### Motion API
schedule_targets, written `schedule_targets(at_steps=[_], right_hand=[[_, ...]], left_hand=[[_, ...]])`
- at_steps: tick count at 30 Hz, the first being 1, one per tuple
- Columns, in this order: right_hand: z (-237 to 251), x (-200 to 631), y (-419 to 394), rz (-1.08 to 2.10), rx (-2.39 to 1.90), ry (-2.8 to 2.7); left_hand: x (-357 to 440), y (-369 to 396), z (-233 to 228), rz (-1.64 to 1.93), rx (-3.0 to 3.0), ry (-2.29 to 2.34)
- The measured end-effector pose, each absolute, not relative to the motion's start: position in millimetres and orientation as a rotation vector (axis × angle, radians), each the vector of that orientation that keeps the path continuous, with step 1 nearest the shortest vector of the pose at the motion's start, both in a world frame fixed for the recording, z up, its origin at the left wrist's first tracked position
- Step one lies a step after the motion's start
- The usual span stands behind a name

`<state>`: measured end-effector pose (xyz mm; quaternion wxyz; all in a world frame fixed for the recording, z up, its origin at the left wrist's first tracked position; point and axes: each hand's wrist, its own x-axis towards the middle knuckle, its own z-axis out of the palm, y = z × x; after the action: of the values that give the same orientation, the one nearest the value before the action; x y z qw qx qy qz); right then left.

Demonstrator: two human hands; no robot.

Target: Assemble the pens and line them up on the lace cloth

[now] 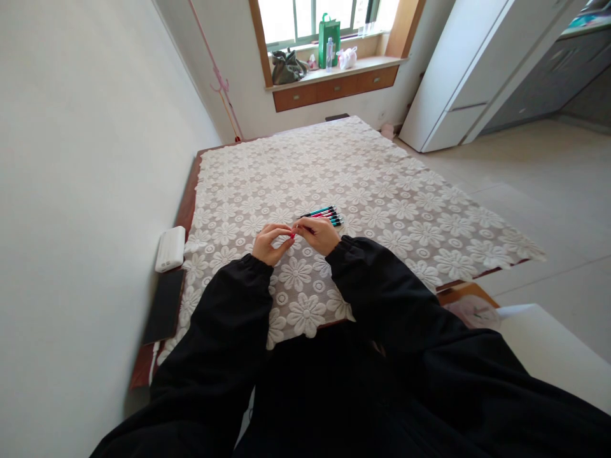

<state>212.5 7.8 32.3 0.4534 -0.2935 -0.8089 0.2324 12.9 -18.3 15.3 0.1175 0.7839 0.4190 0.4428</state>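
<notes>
Over the near part of the table, my left hand pinches a small red piece between thumb and forefinger. My right hand meets it from the other side, its fingertips pressed together at the same spot. Whether the right fingers grip the red piece itself or some other tiny part cannot be made out. Just beyond the right hand lies a row of several pens with teal, red and black barrels, partly covered by that hand. Underneath everything is a white floral lace tablecloth.
By the left wall sit a white box-shaped device and a dark flat tablet-like object with a white cable. The windowsill holds a green bag. A white fridge stands at the far right; a white surface is near my right elbow.
</notes>
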Motion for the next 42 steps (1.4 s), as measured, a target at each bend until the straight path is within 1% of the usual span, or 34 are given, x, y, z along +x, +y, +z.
schedule_targets(at_steps=[8,15,22,34,42], right_hand=[[37,211,6,0.557,-0.735,-2.006],[35,211,7,0.564,-0.748,-1.997],[35,212,7,0.562,-0.749,-2.006],[35,212,7,0.578,-0.739,-2.001],[35,211,8,0.699,-0.731,-1.963]], left_hand=[[15,-20,19,1.386,2.284,1.177],[16,-22,22,1.343,2.27,1.218],[16,-23,25,1.384,2.24,1.252],[14,-19,17,1.327,2.271,1.243],[16,-21,13,1.269,2.09,1.226]])
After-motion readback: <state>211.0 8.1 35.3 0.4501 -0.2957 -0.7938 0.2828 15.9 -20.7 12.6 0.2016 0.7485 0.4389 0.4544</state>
